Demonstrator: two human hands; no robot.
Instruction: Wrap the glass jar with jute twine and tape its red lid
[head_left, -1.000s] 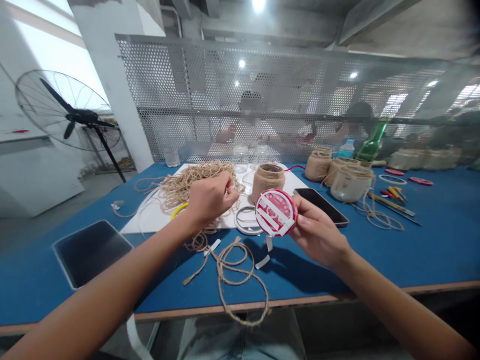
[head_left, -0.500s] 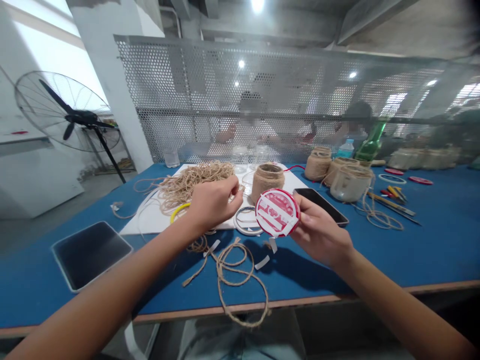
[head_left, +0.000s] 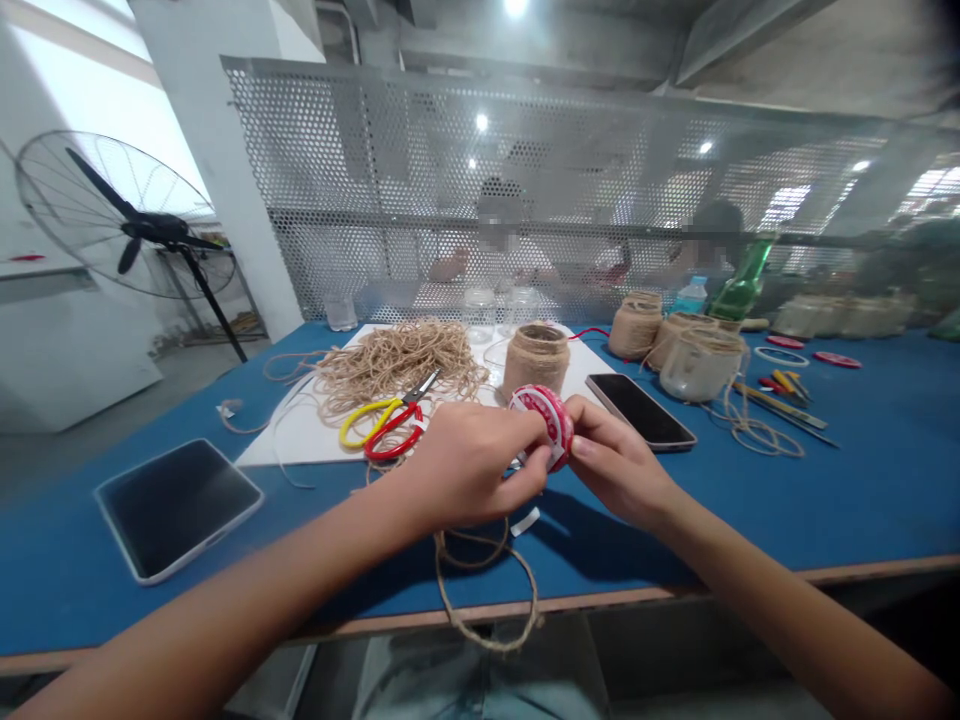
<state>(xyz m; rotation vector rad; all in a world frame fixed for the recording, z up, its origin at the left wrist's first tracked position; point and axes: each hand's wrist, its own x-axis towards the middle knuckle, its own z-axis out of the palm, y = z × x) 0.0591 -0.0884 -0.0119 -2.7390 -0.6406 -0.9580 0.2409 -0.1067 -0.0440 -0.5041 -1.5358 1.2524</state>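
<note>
My right hand (head_left: 626, 460) holds a red jar lid (head_left: 556, 420) by its edge, thumb and fingers closed on the rim. White tape strips cross the lid's face, which is tilted toward the left. My left hand (head_left: 484, 460) is at that face, its fingers bent together against the tape; what they pinch is hidden. Just behind the lid stands a twine-wrapped jar (head_left: 535, 360). Scissors (head_left: 397, 420) with one yellow and one red handle lie left of my left hand. Below the hands, a loop of twine (head_left: 487, 640) hangs over the table edge, near a white tape scrap (head_left: 526, 522).
A twine heap (head_left: 397, 355) lies on a white sheet (head_left: 289, 445). A tablet-like dark panel (head_left: 180, 510) is at left, a phone (head_left: 641, 410) at right. More wrapped jars (head_left: 636, 328) and a green bottle (head_left: 742, 285) stand right. People sit behind a perforated screen (head_left: 420, 170).
My left hand has moved right and down onto the lid's face, uncovering the scissors. The right hand has turned the lid from facing me to a leftward tilt.
</note>
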